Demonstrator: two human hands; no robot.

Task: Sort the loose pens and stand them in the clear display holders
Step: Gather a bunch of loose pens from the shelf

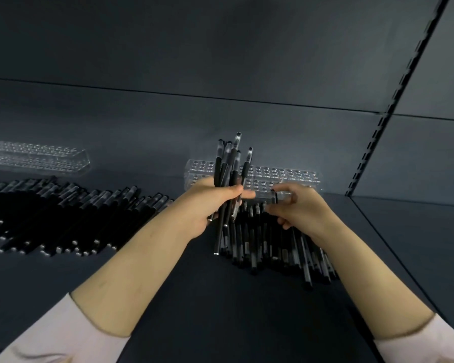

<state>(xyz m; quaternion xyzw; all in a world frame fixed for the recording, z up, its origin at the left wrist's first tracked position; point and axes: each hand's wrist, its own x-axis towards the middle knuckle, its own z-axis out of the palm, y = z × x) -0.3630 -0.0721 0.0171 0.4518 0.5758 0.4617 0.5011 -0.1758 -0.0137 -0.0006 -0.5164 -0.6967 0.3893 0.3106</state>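
Left hand: my left hand is wrapped round a bundle of pens, held upright, ends uneven, some slipping low.
Right hand: my right hand appears to pinch a single pen between thumb and forefinger, other fingers loosely curled.
Pens, loose: one left heap and one right heap lie on the shelf, the latter directly beneath my right hand.
Holders: the near holder stands just behind both hands, and its holes look unfilled. The far holder is well apart to the left.
Step judged: feeding pens one at a time from bundle to near holder.
Method advised: I would square the bundle's ends first, bring the single pen vertical above one hole, and lower it straight.
Risk: clear walls are hard to read, so a slanted entry may tip the holder.
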